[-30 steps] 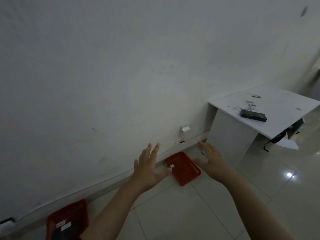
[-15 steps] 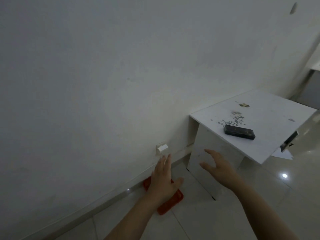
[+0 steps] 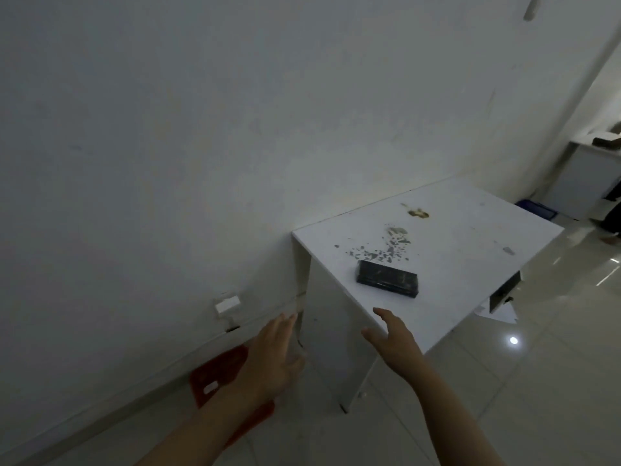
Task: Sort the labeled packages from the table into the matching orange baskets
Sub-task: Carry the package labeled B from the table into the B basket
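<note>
- A white desk (image 3: 470,237) stands against the pale wall (image 3: 201,129), filling the centre right of the frame; its top is scuffed with grey flecks and a brownish stain near the far edge.
- One dark rectangular package (image 3: 387,278) lies flat on the desk top, near the front edge, just below the patch of flecks. Any label on it is too dim to read.
- The left hand (image 3: 274,359) is at lower centre, fingers stretched out and together, palm empty, in front of the desk's side panel near the wall.
- The right hand (image 3: 395,341) is just right of it, fingers spread loosely with the thumb out, holding nothing; it overlaps the desk's near edge in the frame, below the package and apart from it.
- An orange basket (image 3: 220,371) sits on the tiled floor (image 3: 504,381) against the wall's base, lower left of centre, partly hidden behind the left forearm. A small white label (image 3: 211,387) shows on it.
- A white socket (image 3: 227,303) is fixed low on the wall, above the basket.
- A sheet of white paper (image 3: 500,316) lies on the floor under the desk's right side.
- A bright light spot reflects off the tiles at lower right.
</note>
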